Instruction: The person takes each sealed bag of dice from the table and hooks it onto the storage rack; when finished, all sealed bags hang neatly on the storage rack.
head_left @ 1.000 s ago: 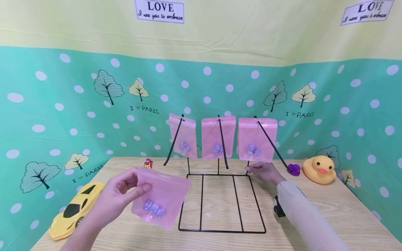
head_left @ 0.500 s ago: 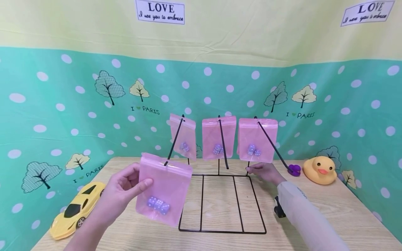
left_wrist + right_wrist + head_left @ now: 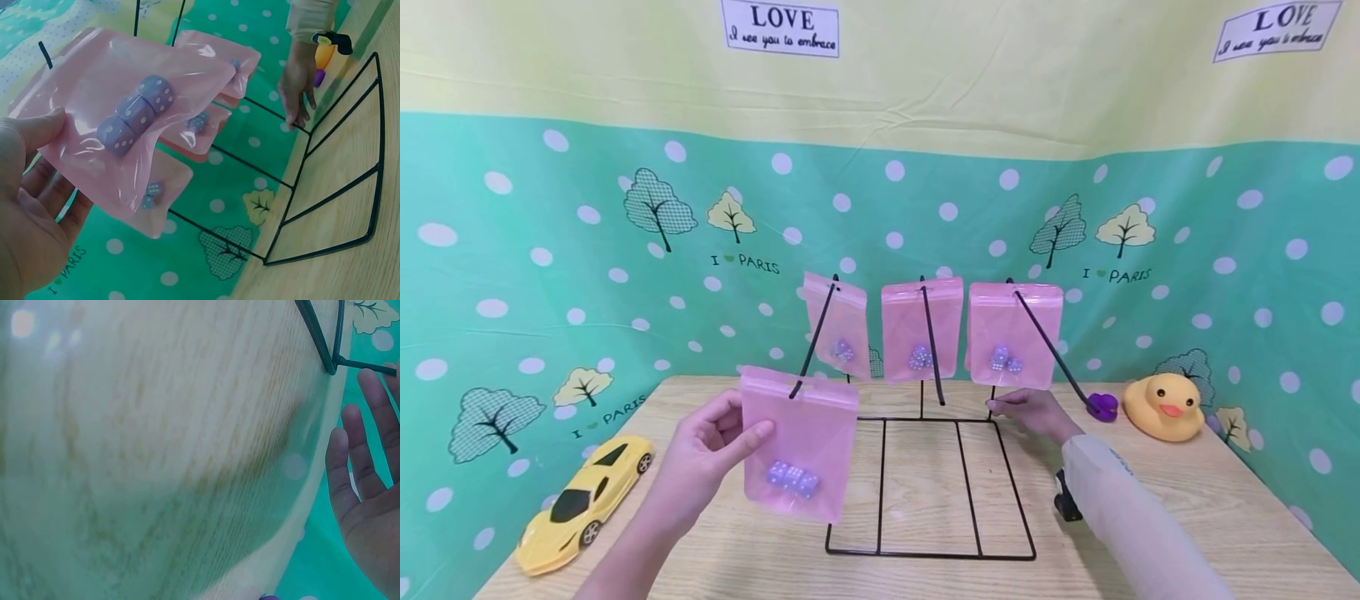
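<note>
My left hand (image 3: 711, 446) pinches the left edge of a pink zip bag (image 3: 805, 425), its thumb on the front. Through the film show three purple dice (image 3: 792, 479) with white dots. The bag's top strip is at the end of the left prong of a black wire display rack (image 3: 928, 553); the prong's tip (image 3: 44, 54) shows past the strip in the left wrist view. Similar bags hang farther back on the left (image 3: 831, 325), middle (image 3: 902, 325) and right (image 3: 988, 325) prongs. My right hand (image 3: 1033, 411) pinches the rack's right upright near its base.
A yellow toy car (image 3: 583, 504) stands at the left of the wooden table (image 3: 730, 558). To the right are a purple toy (image 3: 1102, 407) and a yellow rubber duck (image 3: 1163, 406). Behind hangs a green dotted cloth (image 3: 895, 192).
My left hand has lifted the bag's top to the left prong's tip, turned it more upright and moved slightly right. My right hand has stayed at the upright.
</note>
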`<action>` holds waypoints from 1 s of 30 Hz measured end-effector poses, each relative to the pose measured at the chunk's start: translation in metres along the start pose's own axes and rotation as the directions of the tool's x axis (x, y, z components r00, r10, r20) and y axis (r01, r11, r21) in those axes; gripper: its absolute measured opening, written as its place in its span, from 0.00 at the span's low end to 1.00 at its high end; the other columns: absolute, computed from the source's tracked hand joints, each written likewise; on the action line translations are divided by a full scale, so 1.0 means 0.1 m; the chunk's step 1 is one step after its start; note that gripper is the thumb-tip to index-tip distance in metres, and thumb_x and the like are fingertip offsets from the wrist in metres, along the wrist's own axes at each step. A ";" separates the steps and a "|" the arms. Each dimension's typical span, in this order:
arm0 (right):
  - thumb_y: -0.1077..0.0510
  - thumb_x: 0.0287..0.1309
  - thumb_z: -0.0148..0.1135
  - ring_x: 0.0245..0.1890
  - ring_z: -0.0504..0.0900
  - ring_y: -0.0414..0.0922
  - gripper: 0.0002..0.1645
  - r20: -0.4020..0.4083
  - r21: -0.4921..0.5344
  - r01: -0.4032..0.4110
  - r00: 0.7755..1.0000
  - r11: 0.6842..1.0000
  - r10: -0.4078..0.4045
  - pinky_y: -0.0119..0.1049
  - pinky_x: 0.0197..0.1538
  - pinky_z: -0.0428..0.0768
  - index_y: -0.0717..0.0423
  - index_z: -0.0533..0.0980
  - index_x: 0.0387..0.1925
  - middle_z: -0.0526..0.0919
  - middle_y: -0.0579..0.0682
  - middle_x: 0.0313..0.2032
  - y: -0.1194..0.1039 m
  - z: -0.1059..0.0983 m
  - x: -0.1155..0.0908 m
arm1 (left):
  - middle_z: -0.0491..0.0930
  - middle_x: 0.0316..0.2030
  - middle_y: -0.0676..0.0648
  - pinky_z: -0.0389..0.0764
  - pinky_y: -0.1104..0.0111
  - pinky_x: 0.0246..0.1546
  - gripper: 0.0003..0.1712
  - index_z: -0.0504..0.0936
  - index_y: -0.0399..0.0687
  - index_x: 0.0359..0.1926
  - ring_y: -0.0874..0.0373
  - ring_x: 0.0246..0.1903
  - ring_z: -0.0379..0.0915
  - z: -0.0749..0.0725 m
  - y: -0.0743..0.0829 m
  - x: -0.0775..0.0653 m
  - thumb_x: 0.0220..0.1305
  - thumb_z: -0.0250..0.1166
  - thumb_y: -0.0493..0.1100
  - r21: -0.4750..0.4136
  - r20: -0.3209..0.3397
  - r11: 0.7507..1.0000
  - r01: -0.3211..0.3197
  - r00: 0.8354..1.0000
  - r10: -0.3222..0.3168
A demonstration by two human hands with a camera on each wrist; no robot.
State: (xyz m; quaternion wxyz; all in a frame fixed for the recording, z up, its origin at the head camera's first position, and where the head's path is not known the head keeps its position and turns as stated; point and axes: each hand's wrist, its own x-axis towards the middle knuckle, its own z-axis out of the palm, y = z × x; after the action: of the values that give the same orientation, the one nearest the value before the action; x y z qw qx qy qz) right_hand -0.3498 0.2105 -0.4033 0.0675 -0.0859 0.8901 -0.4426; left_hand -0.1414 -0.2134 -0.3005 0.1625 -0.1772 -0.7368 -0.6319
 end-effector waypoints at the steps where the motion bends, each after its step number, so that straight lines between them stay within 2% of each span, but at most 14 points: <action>1: 0.46 0.68 0.65 0.52 0.82 0.57 0.20 0.000 -0.001 0.001 1.000 1.000 -0.001 0.53 0.54 0.79 0.58 0.85 0.50 0.86 0.58 0.49 0.00 0.00 0.00 | 0.87 0.42 0.49 0.83 0.69 0.45 0.12 0.82 0.43 0.49 0.58 0.41 0.84 0.01 -0.01 0.01 0.68 0.63 0.28 -0.005 -0.008 1.000 0.000 1.000 0.000; 10: 0.47 0.68 0.65 0.47 0.83 0.53 0.21 0.000 -0.002 0.013 1.000 1.000 -0.013 0.48 0.48 0.81 0.60 0.85 0.49 0.87 0.59 0.48 -0.03 0.00 -0.03 | 0.87 0.41 0.51 0.82 0.71 0.48 0.11 0.82 0.42 0.50 0.60 0.42 0.84 0.16 -0.06 0.08 0.67 0.66 0.31 -0.021 -0.102 0.998 0.054 0.993 -0.056; 17: 0.46 0.68 0.65 0.49 0.82 0.54 0.22 0.001 -0.011 0.020 1.000 1.000 -0.020 0.52 0.50 0.80 0.61 0.84 0.50 0.87 0.58 0.48 -0.05 0.00 -0.05 | 0.86 0.39 0.52 0.81 0.72 0.48 0.13 0.79 0.33 0.51 0.60 0.41 0.83 0.24 -0.08 0.18 0.68 0.67 0.34 0.005 -0.173 0.993 0.117 0.978 -0.114; 21: 0.45 0.68 0.65 0.47 0.82 0.52 0.22 -0.001 -0.014 0.003 1.000 1.000 -0.003 0.49 0.49 0.81 0.59 0.85 0.49 0.87 0.57 0.49 -0.02 0.00 -0.03 | 0.86 0.38 0.55 0.81 0.73 0.49 0.11 0.79 0.34 0.50 0.62 0.41 0.83 0.27 -0.09 0.25 0.69 0.66 0.34 0.010 -0.199 0.990 0.143 0.970 -0.139; 30: 0.44 0.66 0.67 0.43 0.81 0.49 0.22 0.004 0.022 -0.016 1.000 1.000 0.016 0.47 0.48 0.80 0.58 0.86 0.47 0.87 0.55 0.48 0.02 0.01 -0.01 | 0.84 0.34 0.57 0.80 0.74 0.47 0.08 0.80 0.36 0.48 0.64 0.39 0.81 0.34 -0.15 0.42 0.71 0.65 0.35 -0.045 -0.267 0.981 0.190 0.944 -0.195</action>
State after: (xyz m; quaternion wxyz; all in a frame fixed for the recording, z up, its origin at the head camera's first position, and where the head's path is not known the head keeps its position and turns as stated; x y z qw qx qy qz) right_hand -0.3494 0.2112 -0.4054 0.0735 -0.0788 0.8857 -0.4516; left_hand -0.1857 -0.1796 -0.2991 0.1973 -0.0179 -0.7155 -0.6699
